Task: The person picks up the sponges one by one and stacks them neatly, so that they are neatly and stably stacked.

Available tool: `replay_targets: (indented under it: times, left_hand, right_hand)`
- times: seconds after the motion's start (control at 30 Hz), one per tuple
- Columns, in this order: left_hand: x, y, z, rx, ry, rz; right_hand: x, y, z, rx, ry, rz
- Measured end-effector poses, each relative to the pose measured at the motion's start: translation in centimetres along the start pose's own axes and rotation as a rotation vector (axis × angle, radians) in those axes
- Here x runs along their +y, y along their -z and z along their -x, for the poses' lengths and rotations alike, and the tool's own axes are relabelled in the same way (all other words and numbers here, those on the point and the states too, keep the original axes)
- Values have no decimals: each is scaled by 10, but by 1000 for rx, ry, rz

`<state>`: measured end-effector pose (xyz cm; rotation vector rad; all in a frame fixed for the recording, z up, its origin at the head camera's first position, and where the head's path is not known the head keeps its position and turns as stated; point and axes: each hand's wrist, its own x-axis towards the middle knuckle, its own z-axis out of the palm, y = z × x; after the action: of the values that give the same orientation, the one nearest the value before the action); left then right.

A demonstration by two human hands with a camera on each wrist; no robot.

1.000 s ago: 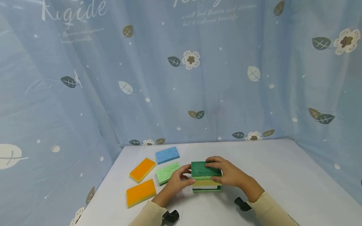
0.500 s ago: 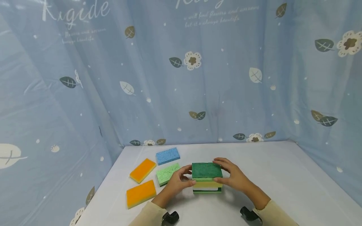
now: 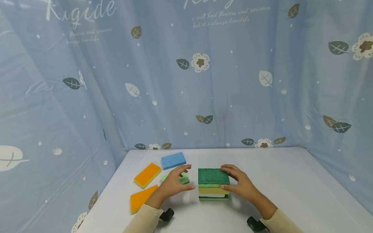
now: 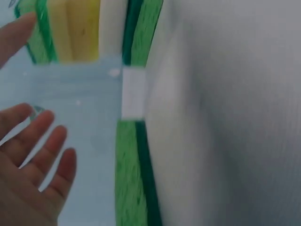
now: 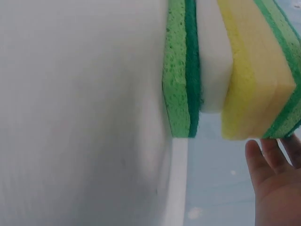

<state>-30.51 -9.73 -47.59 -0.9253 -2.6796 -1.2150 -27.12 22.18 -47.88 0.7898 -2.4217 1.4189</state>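
Observation:
A stack of sponges stands mid-table, topped by a dark green scouring sponge point(image 3: 213, 176). Below that come a yellow sponge point(image 5: 237, 108), a white sponge point(image 5: 214, 61) and a light green sponge with a dark green pad point(image 5: 175, 84) on the table. My right hand point(image 3: 243, 184) touches the stack's upper right end, thumb at the front corner and fingers at the back one. In the right wrist view its fingers point(image 5: 258, 162) look fairly straight. My left hand point(image 3: 172, 184) is off the stack, fingers spread, partly covering a loose light green sponge point(image 3: 183, 179).
Left of the stack lie a blue sponge point(image 3: 173, 160) and two orange sponges, one farther back point(image 3: 147, 175) and one nearer point(image 3: 142, 200). A blue patterned curtain point(image 3: 221, 90) rises behind and beside the white table point(image 3: 268, 174).
My left hand has let go of the stack's left end and moved left over the loose green sponge. The right hand has slid from the stack's top to its right end.

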Motion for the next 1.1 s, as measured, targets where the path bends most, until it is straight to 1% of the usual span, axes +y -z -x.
replay_targets:
  times: [0.1,0.27,0.37,0.47,0.57,0.67,0.73,0.87,1.03,1.1]
  left_hand:
    - [-6,9,1,2,49,-92]
    - [-19,19,3,9,147,-241]
    - [-25,26,3,18,186,-309]
    - [-31,30,3,14,207,-337]
    - [-35,33,4,-3,220,-325]
    - [-36,33,5,-14,237,-325]
    - [-37,33,6,-21,243,-325]
    - [-39,33,6,-40,246,-360]
    - [-43,33,7,-64,274,-422]
    - [-43,34,7,-69,286,-430]
  right_hand:
    - [1,-4,0,27,-8,-40]
    - [5,-10,4,59,-18,-166]
    - [7,-13,6,82,22,-226]
    - [9,-15,8,115,70,-266]
    - [11,-17,9,148,115,-292]
    - [14,-17,10,158,144,-294]
    - [14,-17,10,160,154,-291]
    - [16,-16,9,165,162,-289]
    - [18,-18,10,172,151,-292]
    - [20,-18,10,170,154,-286]
